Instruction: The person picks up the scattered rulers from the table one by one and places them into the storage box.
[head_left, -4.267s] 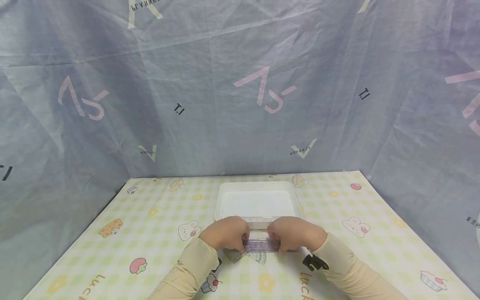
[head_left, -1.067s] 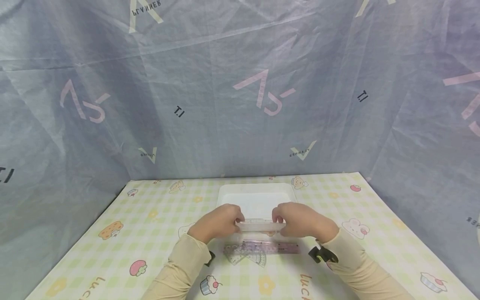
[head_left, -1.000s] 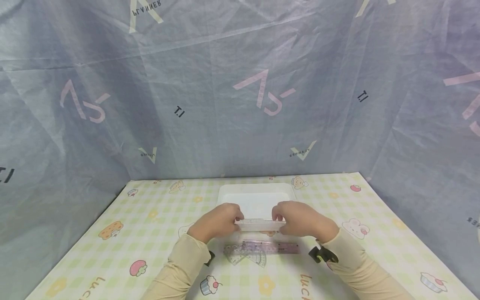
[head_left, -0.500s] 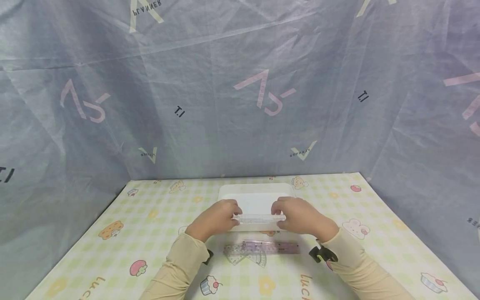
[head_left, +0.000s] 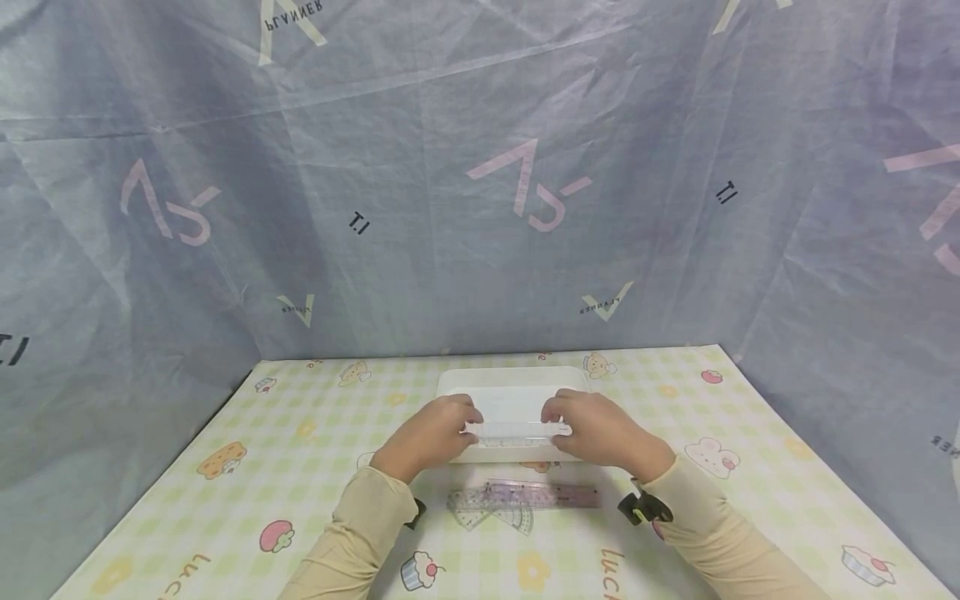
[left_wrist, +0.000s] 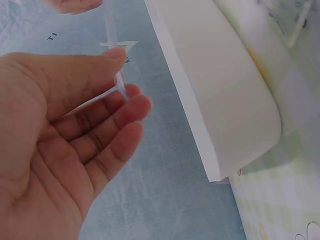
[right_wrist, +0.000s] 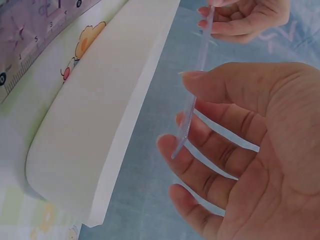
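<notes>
A tray [head_left: 510, 402] sits on the bench [head_left: 337, 475], in front of a curtain [head_left: 420, 267]. Over the tray's near side, one ruler [head_left: 514, 431] spans from left grip [head_left: 433, 432] to right grip [head_left: 598, 428]. Nearer still, another ruler [head_left: 566, 496] lies crosswise, its left half overlapping a set square [head_left: 468, 518] and, right of that, a protractor [head_left: 516, 520].

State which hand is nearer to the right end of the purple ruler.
Right. The right hand is just beyond that end of the purple ruler; the left hand is farther away, off to the left.
</notes>
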